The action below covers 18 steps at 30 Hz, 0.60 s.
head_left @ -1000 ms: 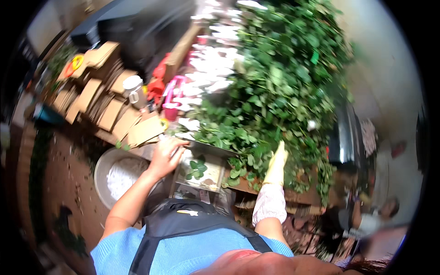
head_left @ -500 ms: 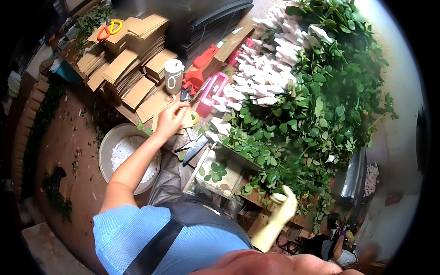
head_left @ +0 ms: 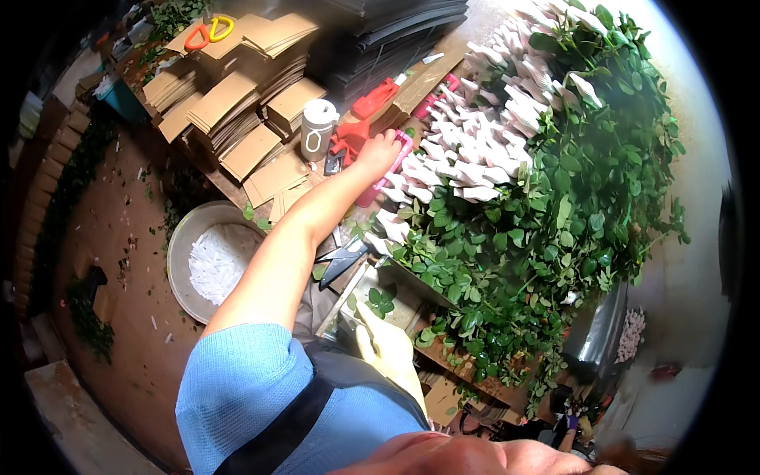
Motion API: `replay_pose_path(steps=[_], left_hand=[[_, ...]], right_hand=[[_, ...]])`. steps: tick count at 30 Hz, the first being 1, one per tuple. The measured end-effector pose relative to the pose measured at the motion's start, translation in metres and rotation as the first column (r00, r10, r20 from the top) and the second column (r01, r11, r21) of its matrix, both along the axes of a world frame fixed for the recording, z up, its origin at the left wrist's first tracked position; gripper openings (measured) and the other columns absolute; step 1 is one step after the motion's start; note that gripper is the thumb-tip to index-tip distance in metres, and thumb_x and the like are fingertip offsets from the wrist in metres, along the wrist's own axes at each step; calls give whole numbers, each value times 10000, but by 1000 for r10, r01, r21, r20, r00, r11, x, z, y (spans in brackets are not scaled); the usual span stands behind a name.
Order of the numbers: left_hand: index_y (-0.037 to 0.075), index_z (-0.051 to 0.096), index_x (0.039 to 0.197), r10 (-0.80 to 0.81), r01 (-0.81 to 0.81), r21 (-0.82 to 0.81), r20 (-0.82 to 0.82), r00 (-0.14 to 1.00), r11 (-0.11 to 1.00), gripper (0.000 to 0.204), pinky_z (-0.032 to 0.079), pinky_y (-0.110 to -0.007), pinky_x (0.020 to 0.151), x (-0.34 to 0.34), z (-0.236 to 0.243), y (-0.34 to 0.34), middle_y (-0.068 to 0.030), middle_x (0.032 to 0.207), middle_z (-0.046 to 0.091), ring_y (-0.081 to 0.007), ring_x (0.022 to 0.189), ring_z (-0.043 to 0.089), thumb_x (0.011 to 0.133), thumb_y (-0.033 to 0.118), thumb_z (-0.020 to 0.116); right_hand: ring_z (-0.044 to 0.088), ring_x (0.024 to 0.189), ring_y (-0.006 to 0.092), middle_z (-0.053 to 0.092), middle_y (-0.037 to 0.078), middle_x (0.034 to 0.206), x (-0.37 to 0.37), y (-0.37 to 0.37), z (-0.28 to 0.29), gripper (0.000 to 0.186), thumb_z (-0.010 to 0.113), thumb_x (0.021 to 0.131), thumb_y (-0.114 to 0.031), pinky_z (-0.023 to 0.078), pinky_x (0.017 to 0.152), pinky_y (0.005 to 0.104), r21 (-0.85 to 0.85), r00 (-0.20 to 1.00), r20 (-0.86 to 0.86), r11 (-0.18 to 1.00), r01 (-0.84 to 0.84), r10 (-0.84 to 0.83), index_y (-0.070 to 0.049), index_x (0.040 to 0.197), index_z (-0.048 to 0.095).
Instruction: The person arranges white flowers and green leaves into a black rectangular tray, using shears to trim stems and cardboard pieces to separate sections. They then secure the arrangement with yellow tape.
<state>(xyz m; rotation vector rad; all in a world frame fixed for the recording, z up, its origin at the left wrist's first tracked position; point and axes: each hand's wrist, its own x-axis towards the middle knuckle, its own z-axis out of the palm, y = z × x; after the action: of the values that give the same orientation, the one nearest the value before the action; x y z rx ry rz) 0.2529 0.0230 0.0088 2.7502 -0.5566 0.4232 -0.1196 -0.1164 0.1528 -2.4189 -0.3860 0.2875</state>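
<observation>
My left hand [head_left: 381,152] is bare and reaches far forward, its fingers curled over the top of a pink plastic holder [head_left: 366,196]. Whatever may be between those fingers is hidden. My right hand [head_left: 386,342], in a pale yellow rubber glove, is close to my body with fingers apart and nothing in them. It hovers at the near side of a white tray [head_left: 404,312] with a green leaf sprig [head_left: 381,301] inside. Between my arms and the holder rest large dark-bladed scissors [head_left: 340,260]. White-sleeved flower heads [head_left: 475,158] on leafy stems [head_left: 546,237] cover the right side.
Stacked cardboard pieces [head_left: 222,103] stand at the left, with orange-and-yellow scissor handles [head_left: 222,30] on top. A white tumbler [head_left: 318,131] is beside a red cloth [head_left: 352,138]. Below is a round tub [head_left: 180,273] of white strips. A co-worker's gloved hand [head_left: 571,421] shows lower right.
My left hand has moved forward and right, from near the cardboard to the pink holder. My gloved right hand has drawn left, from beside the leaves to the tray. The view has shifted slightly.
</observation>
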Motion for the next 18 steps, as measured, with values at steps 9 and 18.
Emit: replay_pose_path(steps=[9,18], left_hand=[[40,617,1108,-97,97,15,35,995,995,264,576,-487,805,-2,-1,-2,-172,1139,575,-370,985,641,850,94,598],[60,584,1208,-263,183,-303,-250,932,935,363,505,-472,926,-6,5,19,-198,1086,688,-423,1081,623,848,26,616]], right_hand=[[713,989,407,726,194,1175,2,-2,-3,442,610,979,-237,577,861,464,1,1000,-9,1000,-21,21,-98,1398,596],[717,909,386,732,168,1143,0,-6,-9,471,610,978,-221,583,786,461,16,997,69,999,-41,40,-111,1434,560]])
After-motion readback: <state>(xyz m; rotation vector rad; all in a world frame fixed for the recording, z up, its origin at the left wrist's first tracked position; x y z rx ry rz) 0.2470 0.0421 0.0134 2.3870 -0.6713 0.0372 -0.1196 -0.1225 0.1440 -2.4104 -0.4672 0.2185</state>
